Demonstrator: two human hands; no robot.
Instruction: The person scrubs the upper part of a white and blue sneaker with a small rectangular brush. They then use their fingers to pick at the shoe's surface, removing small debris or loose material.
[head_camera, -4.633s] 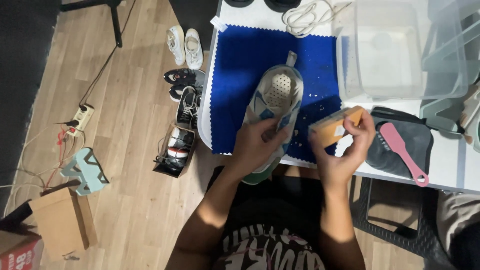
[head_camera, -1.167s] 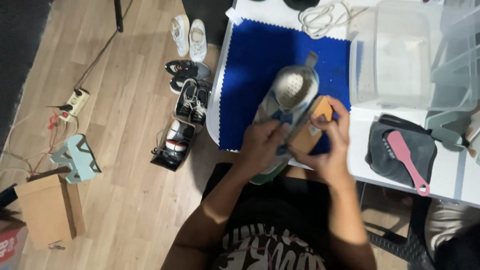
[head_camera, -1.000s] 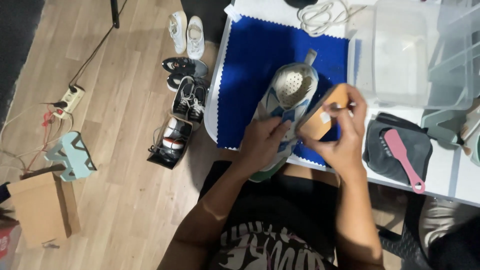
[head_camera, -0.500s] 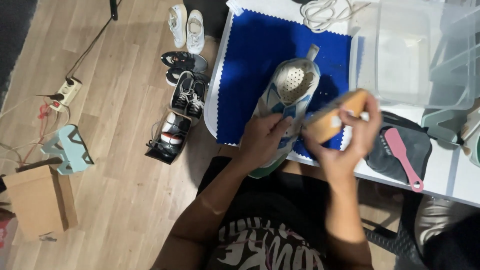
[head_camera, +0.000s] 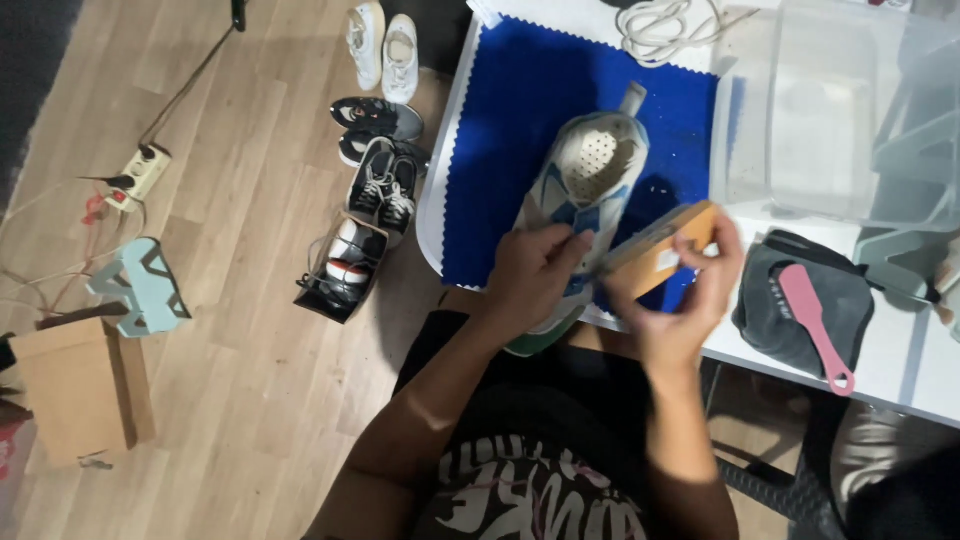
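A white and blue sneaker (head_camera: 590, 175) lies on a blue mat (head_camera: 530, 110) at the table's near edge, its opening facing up and its toe toward me. My left hand (head_camera: 532, 278) grips the sneaker's front part. My right hand (head_camera: 678, 300) holds a wooden-backed brush (head_camera: 655, 250) just right of the sneaker, tilted, with its lower end close to the shoe's side.
A clear plastic tub (head_camera: 835, 110) stands at the back right, a coiled white cord (head_camera: 665, 25) behind the mat. A dark cloth (head_camera: 800, 305) with a pink brush (head_camera: 815, 325) lies right. Several shoe pairs (head_camera: 375, 190), a power strip (head_camera: 135, 175), a light blue stool (head_camera: 140, 285) and a cardboard box (head_camera: 80, 385) are on the floor.
My right hand has shifted the brush slightly to the right, away from the sneaker's side, after pressing against it a second ago. My left hand keeps its grip on the shoe.
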